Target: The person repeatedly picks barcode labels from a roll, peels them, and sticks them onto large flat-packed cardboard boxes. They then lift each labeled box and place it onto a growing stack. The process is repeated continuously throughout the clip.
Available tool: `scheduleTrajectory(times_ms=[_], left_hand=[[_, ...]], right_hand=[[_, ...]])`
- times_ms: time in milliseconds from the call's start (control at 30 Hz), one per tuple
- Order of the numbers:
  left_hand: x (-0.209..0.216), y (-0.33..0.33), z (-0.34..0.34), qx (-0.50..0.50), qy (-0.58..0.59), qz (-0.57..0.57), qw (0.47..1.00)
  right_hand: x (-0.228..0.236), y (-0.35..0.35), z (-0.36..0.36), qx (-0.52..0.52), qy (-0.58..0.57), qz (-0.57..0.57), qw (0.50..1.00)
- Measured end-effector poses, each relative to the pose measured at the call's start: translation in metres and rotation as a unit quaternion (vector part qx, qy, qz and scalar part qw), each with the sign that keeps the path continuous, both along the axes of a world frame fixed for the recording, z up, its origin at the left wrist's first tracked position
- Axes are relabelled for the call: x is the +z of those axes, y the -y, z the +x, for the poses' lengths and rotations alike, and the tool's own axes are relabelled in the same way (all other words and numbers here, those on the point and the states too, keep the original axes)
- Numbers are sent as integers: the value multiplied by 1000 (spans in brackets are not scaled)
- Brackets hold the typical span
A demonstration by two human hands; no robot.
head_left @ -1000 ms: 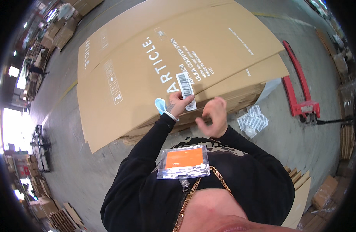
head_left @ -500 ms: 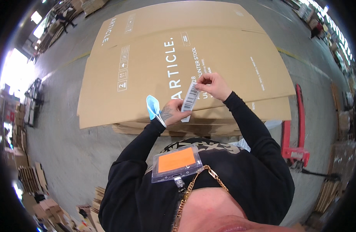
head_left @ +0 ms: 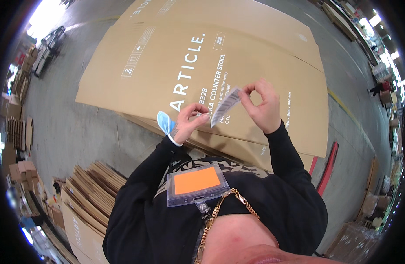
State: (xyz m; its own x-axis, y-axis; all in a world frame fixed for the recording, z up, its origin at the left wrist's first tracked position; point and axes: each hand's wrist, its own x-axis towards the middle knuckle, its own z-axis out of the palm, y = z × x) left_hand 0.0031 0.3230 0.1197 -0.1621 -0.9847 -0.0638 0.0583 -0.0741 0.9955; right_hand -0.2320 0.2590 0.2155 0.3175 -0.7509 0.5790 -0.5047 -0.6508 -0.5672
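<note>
My right hand [head_left: 263, 105] pinches the upper end of a white barcode label [head_left: 226, 105] between thumb and forefinger. The label curves and hangs in the air above a large flattened brown carton [head_left: 246, 48]. My left hand [head_left: 190, 123] is just left of the label's lower end, thumb and fingers apart, holding nothing. A blue face mask [head_left: 164, 121] hangs by its loops around my left wrist.
More flattened cartons [head_left: 94, 185] are stacked at the lower left. Red pallet jack forks [head_left: 329, 169] stick out at the right of the carton pile. Further off at the right stands a person [head_left: 380, 88]. A wheeled cart [head_left: 48, 50] stands at the far left.
My left hand has let go of the label's lower end and moved left. My right hand has moved right with the label. The view has turned and shifted over the carton.
</note>
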Motion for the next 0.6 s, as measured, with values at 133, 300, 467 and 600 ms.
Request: scheduleTrajectory(times_ms=[133, 300, 467, 600], left_hand=[[-4, 20, -16, 73, 147, -60, 985], [-23, 52, -22, 162, 132, -60, 976], [-26, 87, -30, 167, 117, -74, 976], [-28, 117, -29, 158, 119, -79, 977]], right_hand=[[1, 33, 1, 20, 26, 29, 999], [2, 69, 0, 34, 30, 46, 998], [-8, 98, -6, 24, 65, 105, 992], [-16, 131, -13, 25, 80, 131, 988]])
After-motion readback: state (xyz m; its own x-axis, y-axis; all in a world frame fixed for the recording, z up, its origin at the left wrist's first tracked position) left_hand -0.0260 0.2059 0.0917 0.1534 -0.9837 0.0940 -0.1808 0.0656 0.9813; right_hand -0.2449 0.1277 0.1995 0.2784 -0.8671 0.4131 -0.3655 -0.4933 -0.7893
